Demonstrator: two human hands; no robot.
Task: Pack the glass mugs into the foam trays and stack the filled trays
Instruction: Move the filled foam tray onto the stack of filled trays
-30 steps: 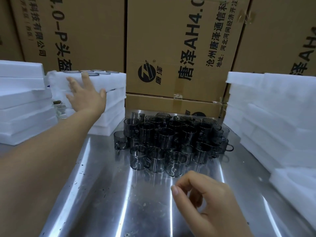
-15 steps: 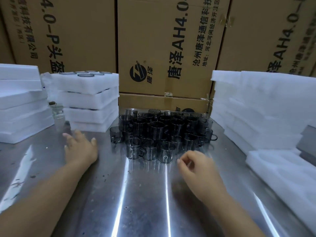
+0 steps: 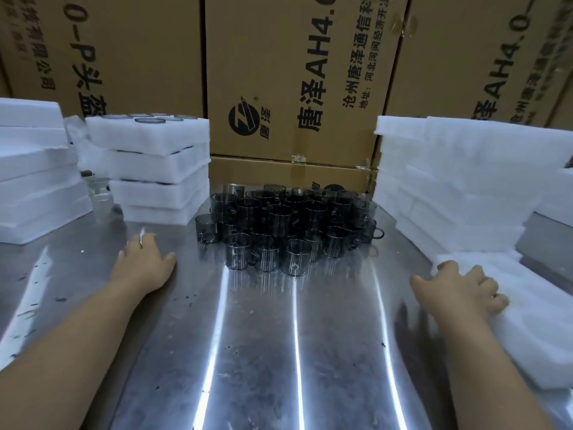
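Dozens of smoky grey glass mugs stand clustered at twelve o'clock on the shiny steel table, none of them in our hands. At ten o'clock of the cluster we see a stack of four white foam trays, with mug rims showing in the top one. Our left hand lies flat on the steel at eight o'clock of the mugs, fingers straight and released. Our right hand, at four o'clock, curls its fingers on the near corner of a loose white foam tray with moulded hollows, grasping it. Behind, brown cardboard boxes read "唐泽 AH4.0" and "沧州唐泽通信" beside a round black logo.
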